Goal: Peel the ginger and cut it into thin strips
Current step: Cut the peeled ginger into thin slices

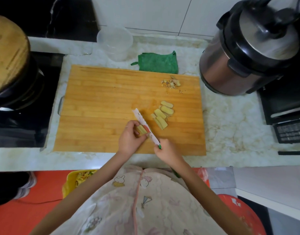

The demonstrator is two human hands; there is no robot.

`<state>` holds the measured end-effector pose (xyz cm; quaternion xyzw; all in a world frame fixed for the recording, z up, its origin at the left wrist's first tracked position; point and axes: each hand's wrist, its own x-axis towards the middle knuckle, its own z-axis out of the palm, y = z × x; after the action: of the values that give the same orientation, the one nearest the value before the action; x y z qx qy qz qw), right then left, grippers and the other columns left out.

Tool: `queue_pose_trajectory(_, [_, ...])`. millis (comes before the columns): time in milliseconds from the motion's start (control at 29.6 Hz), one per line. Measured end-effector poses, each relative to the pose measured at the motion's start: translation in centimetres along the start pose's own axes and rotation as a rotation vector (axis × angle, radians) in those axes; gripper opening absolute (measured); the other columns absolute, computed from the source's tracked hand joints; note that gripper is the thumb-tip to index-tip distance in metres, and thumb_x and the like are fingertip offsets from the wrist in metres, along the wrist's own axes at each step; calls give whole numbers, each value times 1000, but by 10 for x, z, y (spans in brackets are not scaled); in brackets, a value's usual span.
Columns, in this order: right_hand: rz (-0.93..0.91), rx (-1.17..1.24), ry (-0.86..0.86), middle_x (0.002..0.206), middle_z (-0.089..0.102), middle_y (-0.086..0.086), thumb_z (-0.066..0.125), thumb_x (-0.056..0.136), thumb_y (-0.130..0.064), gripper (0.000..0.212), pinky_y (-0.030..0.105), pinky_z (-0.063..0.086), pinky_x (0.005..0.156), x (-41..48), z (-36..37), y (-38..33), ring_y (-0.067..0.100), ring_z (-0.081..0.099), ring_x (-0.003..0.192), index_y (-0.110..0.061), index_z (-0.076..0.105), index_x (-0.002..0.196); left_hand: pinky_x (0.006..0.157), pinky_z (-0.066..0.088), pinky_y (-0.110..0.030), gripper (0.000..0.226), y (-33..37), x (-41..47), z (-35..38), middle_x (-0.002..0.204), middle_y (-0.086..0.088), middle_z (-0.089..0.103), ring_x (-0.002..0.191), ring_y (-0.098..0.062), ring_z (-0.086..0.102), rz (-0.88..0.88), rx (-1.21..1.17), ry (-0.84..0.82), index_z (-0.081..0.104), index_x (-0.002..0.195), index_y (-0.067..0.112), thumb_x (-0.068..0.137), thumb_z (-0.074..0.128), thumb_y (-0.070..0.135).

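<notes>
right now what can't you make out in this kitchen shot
Head view only.
Handle of the knife: buried in the right hand, only a green tip shows.
Held ginger piece: partly covered by left hand fingers and the blade.
Contents of the pot: under the wooden lid.
Text on the appliance panel: too blurred.

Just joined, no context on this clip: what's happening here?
A person is slicing peeled ginger on a wooden cutting board. The left hand pinches a piece of ginger steady while the right hand grips a small knife, blade against that piece. Several cut slices lie just right of the blade; peel scraps sit near the board's far right corner.
</notes>
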<state>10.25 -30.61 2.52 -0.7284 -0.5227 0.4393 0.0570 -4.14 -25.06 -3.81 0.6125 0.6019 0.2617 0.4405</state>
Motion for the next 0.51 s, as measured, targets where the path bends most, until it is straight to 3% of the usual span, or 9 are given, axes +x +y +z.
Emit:
queue_pose_trajectory(101, [22, 58, -25, 61, 47, -1, 46, 94, -12, 19, 25, 24, 45, 3, -4, 8, 12, 39, 49, -15, 59, 81, 64, 45, -32, 46, 0, -2, 2, 77, 11, 52, 67, -5, 52, -52, -38, -6, 43, 85, 30, 71, 83, 12])
queue_pose_trajectory(169, [17, 95, -30, 63, 51, 0, 45, 96, -15, 19, 23, 26, 44, 3, -7, 10, 10, 39, 47, -10, 63, 98, 66, 46, -32, 49, 0, -3, 2, 74, 12, 52, 65, -4, 51, -42, -53, 8, 42, 83, 34, 71, 82, 8])
queue_pose_trajectory(270, [-8, 48, -38, 60, 47, -3, 45, 96, -15, 18, 18, 22, 40, 3, -17, 10, 10, 39, 48, -12, 61, 89, 64, 43, -26, 41, 4, -6, 4, 80, 15, 55, 67, 0, 54, -10, -63, 16, 52, 93, 30, 74, 79, 4])
queue_pose_trajectory(372, [-27, -6, -20, 73, 61, 11, 46, 93, -15, 21, 28, 30, 48, 7, -27, 16, 25, 55, 62, -5, 63, 95, 66, 41, -29, 28, 4, -10, 8, 80, 7, 60, 69, 0, 54, -9, -10, 31, 59, 85, 26, 77, 77, 6])
queue_pose_trajectory(439, [-33, -10, -10, 83, 67, 14, 46, 91, -14, 21, 29, 32, 52, 7, -32, 19, 28, 57, 67, -7, 65, 98, 72, 46, -32, 34, 5, -11, 9, 82, 3, 63, 71, 2, 54, 3, -6, 0, 58, 78, 33, 77, 76, 3])
queue_pose_trajectory(507, [-55, -30, 3, 86, 67, 13, 47, 91, -12, 20, 29, 31, 50, 5, -38, 19, 26, 55, 67, -11, 65, 100, 74, 47, -24, 42, 12, -13, 6, 83, 9, 63, 75, 7, 56, 41, -22, 14, 58, 77, 33, 77, 70, -7])
